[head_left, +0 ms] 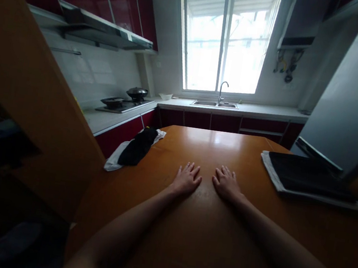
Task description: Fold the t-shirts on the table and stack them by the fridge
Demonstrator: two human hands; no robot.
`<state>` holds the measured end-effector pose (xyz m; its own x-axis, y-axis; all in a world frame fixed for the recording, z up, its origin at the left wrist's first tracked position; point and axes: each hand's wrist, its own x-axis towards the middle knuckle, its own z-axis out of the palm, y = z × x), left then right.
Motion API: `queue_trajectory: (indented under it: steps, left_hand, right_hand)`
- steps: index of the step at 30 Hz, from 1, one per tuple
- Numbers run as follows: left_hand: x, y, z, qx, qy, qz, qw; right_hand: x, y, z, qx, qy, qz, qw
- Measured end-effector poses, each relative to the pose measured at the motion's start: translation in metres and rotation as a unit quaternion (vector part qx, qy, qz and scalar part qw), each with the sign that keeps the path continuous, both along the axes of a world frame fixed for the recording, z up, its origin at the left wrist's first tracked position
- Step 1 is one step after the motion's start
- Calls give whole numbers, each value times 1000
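Note:
Both my hands lie palm down on a brown wooden table (198,234), side by side with a small gap between them. My left hand (186,179) has its fingers spread and holds nothing. My right hand (226,183) rests the same way, fingers apart, also without anything in it. Toward the left edge of the table is a small heap of black and white cloth (138,148), some distance from my left hand. Folded black fabric (306,175) with a white layer under it lies flat on the right side, apart from my right hand.
Beyond the table runs a white counter (255,110) with a double sink (205,104) and faucet (222,91). On the left, a stove (126,106) carries two dark pans. A grey refrigerator (354,92) stands at right, and a wooden panel (48,89) borders the left.

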<state>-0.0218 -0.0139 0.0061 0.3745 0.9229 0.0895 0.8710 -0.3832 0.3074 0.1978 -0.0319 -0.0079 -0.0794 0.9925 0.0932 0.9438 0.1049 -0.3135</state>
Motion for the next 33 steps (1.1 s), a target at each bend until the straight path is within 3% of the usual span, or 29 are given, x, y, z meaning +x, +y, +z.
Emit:
queue_trajectory:
  steps: [9,27,30,33]
  left_hand:
    - [1,-2,-5,1,-47,-1,999]
    - [-1,1,-6,17,16,-16,1000]
    - [-2,8,-7,34,-6,-16,999]
    - [-19,31,2,71,-75,31,994]
  right_hand:
    - [5,0,-6,2,-16,5,1000]
    - [2,-6,3,2,-6,4,1000]
    - [3,-5,3,1,-8,8,1000]
    - [4,-4,1,-2,-13,8,1000]
